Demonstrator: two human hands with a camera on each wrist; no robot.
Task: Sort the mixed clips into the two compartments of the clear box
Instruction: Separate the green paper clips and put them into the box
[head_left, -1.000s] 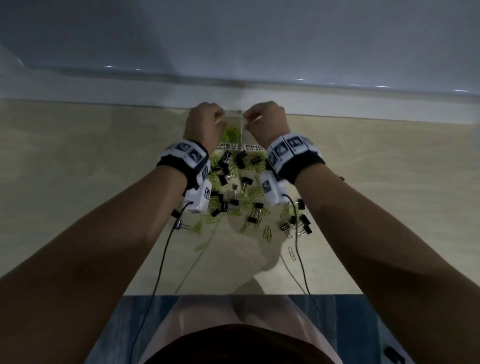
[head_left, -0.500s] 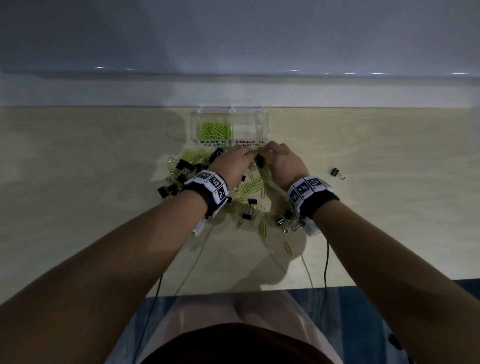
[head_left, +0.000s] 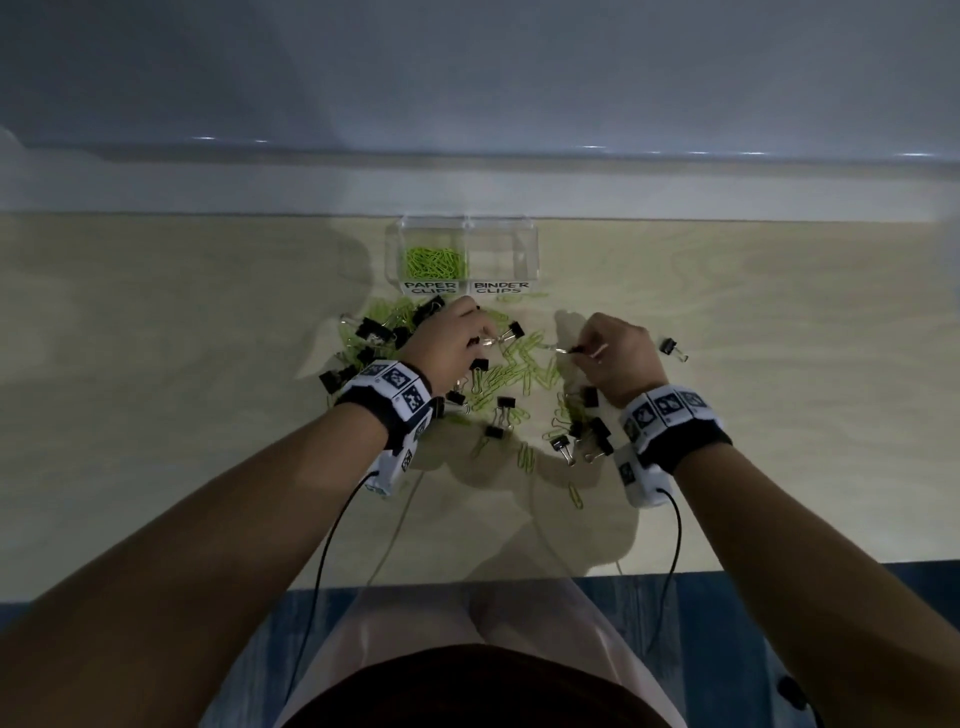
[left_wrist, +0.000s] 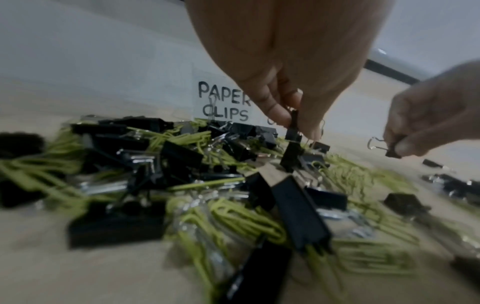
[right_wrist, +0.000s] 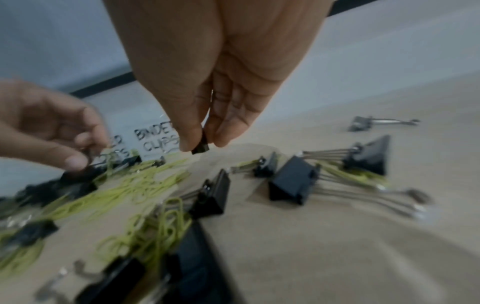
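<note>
Nearest me, the table (head_left: 156, 415) carries a loose heap of green paper clips (head_left: 511, 371) mixed with black binder clips (head_left: 506, 402), spread between my two wrists and crowding the space under both hands. One stray binder clip (head_left: 673, 348) lies apart, just right of my right hand. My left hand (head_left: 452, 343) pinches a binder clip (head_left: 514, 330) by its wire handle, thumb and fingers curled round it, the black body pointing right and away from the palm. My right hand (head_left: 618, 358) pinches another binder clip (right_wrist: 200, 147) between thumb and fingertips, its wire handle sticking out to the left, long axis roughly level. The head view hides that clip's black body under my fingers; the right wrist view shows it plainly, while the left wrist view shows its handle loop. Beyond the heap stands the clear box (head_left: 532, 254), its long side running left to right. Its left compartment, labelled PAPER CLIPS, holds green paper clips (head_left: 435, 261); the right is labelled BINDER CLIPS. Behind it is the wall (head_left: 467, 78).
</note>
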